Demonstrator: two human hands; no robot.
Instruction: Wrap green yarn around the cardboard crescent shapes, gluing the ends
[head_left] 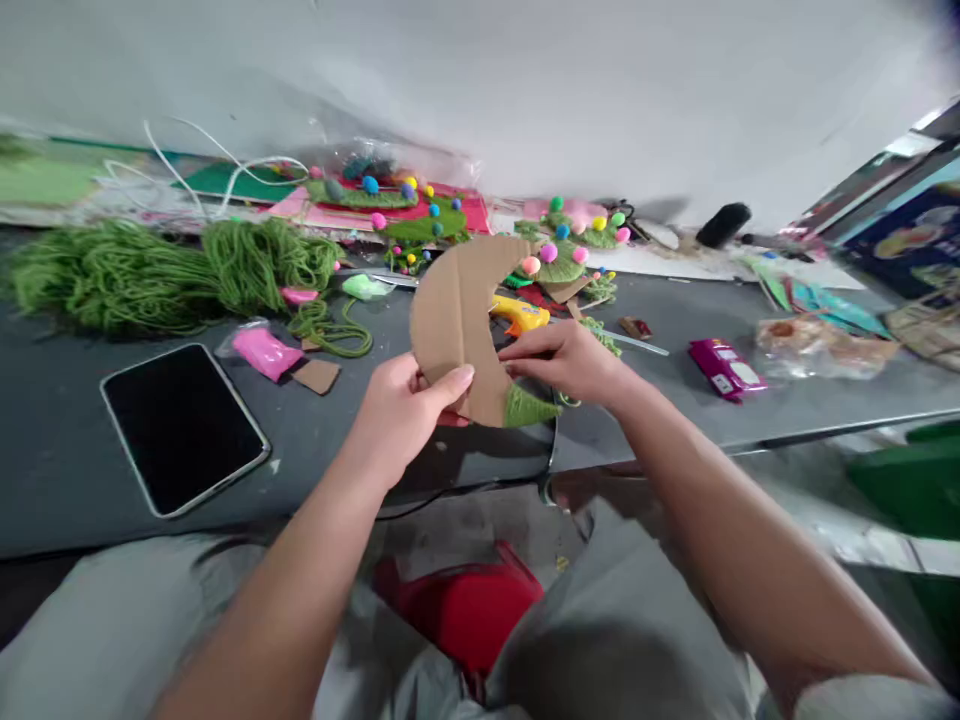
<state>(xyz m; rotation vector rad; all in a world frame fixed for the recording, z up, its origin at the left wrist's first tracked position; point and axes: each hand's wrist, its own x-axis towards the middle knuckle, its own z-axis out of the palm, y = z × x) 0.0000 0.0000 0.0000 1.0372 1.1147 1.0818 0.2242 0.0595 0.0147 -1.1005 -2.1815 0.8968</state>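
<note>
Pale wall [525, 100] backs the cluttered grey table [795, 410]; left grip [401, 410] pinches a cardboard crescent [446, 310], right grip [574, 360] unclear.

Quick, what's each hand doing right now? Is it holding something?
Left hand: closed, holding the cardboard crescent.
Right hand: partly curled at the crescent's inner edge; whether it pinches anything cannot be told.

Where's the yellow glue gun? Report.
In the head view, the glue gun lies near centre on the table, beyond the right hand and the cardboard crescent.
</note>
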